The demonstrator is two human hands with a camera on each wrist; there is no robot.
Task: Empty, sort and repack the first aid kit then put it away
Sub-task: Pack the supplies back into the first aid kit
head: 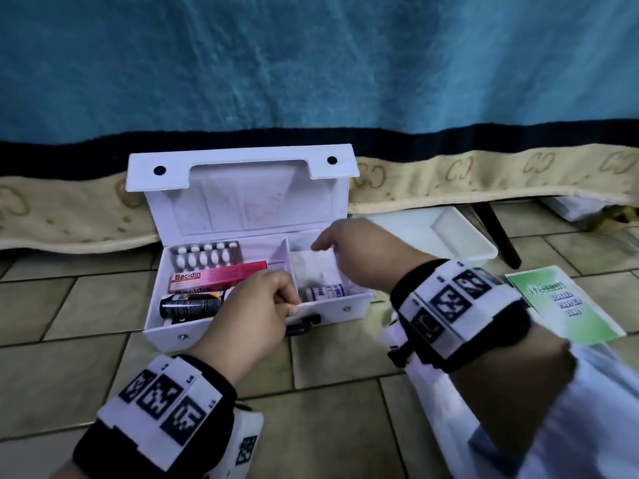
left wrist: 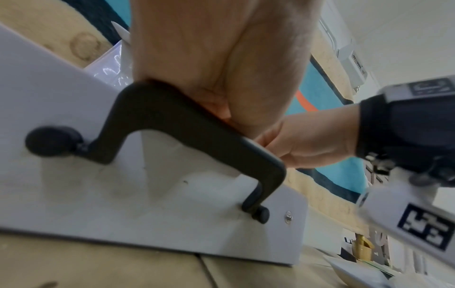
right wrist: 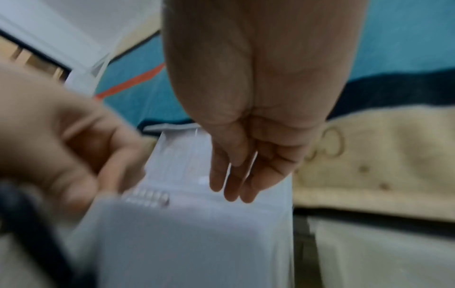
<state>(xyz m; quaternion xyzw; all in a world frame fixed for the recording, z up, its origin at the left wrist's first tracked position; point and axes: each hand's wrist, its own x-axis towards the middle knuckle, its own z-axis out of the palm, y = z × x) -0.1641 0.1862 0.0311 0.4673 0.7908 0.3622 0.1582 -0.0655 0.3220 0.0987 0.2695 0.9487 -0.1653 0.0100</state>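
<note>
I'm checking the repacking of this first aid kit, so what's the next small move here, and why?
Probably lower the right hand to press the white pouch flat in the right compartment. The kit sits open on the floor, its left compartment already holds the blister pack, Bacidin box and dark bottle, and the left hand rests on the front wall, seemingly steadying it.

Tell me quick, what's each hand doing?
Left hand: fingers curled over the front wall of the first aid box, gripping it.
Right hand: open, fingers relaxed, holding nothing.
</note>
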